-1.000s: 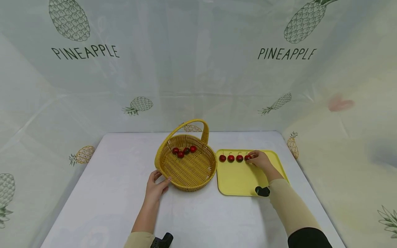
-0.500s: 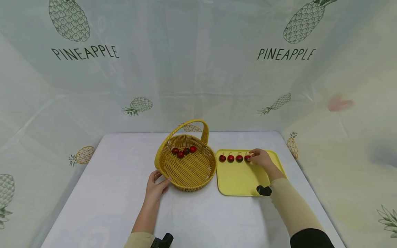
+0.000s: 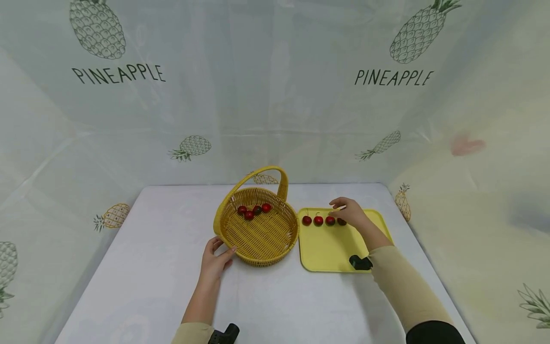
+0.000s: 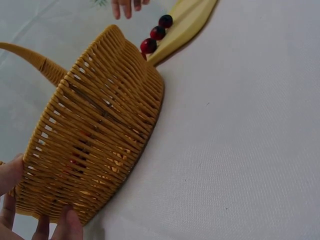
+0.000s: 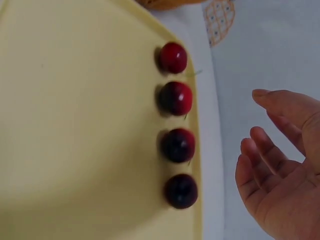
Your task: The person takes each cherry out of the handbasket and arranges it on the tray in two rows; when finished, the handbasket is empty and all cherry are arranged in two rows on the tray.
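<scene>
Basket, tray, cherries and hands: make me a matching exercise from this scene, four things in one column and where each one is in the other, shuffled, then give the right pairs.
Things
1. wicker basket
2. row of four cherries
3. left hand
4. right hand

Places or states
A. lined up along the far edge of the yellow tray
B. open, lifted just above the tray's cherries, holding nothing
C. stands on the white table, left of the tray, with a few cherries inside
D. grips the basket's near rim

Pairs: 1-C, 2-A, 3-D, 4-B
</scene>
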Motion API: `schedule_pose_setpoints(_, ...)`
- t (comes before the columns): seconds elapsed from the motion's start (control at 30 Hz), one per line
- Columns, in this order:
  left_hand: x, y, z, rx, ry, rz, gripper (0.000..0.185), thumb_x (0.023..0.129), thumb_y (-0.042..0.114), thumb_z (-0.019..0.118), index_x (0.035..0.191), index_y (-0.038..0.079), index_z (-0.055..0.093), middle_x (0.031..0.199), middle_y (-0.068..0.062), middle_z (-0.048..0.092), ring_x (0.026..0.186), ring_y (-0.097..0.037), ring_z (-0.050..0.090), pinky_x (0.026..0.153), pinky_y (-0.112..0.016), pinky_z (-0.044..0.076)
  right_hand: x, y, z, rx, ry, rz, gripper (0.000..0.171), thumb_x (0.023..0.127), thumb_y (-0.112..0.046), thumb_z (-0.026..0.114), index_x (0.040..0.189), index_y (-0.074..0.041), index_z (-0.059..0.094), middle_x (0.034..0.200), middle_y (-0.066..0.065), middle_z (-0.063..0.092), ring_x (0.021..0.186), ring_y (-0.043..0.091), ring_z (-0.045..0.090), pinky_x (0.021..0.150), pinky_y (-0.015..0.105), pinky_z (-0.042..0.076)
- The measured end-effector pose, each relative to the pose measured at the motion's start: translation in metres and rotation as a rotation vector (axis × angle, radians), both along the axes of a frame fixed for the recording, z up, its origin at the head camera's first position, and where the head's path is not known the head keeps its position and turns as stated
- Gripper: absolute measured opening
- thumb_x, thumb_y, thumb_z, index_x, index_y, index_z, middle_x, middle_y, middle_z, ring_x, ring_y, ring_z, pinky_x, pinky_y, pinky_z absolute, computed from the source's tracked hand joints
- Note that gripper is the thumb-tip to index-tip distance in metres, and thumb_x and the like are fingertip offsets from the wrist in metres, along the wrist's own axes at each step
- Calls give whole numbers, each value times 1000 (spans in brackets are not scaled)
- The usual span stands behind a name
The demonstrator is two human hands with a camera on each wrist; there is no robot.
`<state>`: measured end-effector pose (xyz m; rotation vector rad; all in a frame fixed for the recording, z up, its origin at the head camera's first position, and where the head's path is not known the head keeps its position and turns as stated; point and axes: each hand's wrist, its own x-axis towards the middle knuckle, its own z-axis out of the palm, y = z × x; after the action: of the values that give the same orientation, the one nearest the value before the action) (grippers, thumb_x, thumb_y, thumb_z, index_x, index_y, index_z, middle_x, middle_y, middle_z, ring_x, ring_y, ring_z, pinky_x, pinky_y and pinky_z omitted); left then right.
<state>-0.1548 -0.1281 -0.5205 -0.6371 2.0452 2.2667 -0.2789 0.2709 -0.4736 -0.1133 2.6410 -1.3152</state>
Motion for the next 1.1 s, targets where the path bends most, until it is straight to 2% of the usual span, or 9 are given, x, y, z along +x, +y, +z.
schedule_pose_setpoints(0.27, 1, 0, 0, 5, 0, 2, 64, 77, 6, 69, 131, 12, 36, 133, -8, 32, 97, -23, 47, 80, -45, 43, 2, -33, 15, -5, 25, 107, 34, 81, -12, 67, 113, -8, 57, 111, 19, 53, 92, 29, 53, 74, 43, 46)
schedule_pose_setpoints(0.63, 1, 1, 1, 10, -2, 4, 63, 78, 7, 70, 131, 12, 36, 132, -7, 33, 92, -20, 49, 80, -45, 43, 6, -77, 29, -37, 21, 214, 34, 80, -14, 68, 112, -12, 58, 109, 15, 55, 91, 27, 55, 65, 33, 47)
schedule_pose_setpoints(0.8, 0, 1, 1, 34, 4, -1, 64, 78, 7, 70, 131, 12, 36, 134, -7, 31, 96, -22, 48, 81, -45, 42, 6, -97, 32, -49, 15, 247, 36, 80, -14, 68, 115, -10, 58, 107, 11, 56, 86, 24, 55, 58, 31, 45)
schedule_pose_setpoints(0.87, 0, 1, 1, 43, 6, -4, 63, 78, 7, 69, 131, 13, 36, 134, -7, 31, 98, -23, 47, 82, -45, 42, 6, -105, 32, -59, -2, 252, 38, 80, -16, 69, 116, -9, 57, 106, 10, 56, 79, 26, 55, 53, 32, 44)
schedule_pose_setpoints(1.0, 1, 1, 2, 59, -3, -2, 64, 77, 6, 70, 130, 14, 36, 134, -7, 30, 99, -23, 47, 85, -46, 41, 5, -120, 32, -82, -39, 266, 37, 80, -17, 69, 115, -14, 58, 109, 11, 54, 68, 28, 50, 42, 31, 36)
schedule_pose_setpoints(1.1, 1, 2, 3, 65, -10, -2, 66, 75, 5, 71, 130, 14, 35, 133, -8, 30, 99, -23, 48, 85, -46, 41, 4, -131, 31, -79, -17, 295, 33, 80, -14, 68, 111, -16, 59, 112, 13, 54, 75, 23, 53, 47, 29, 39)
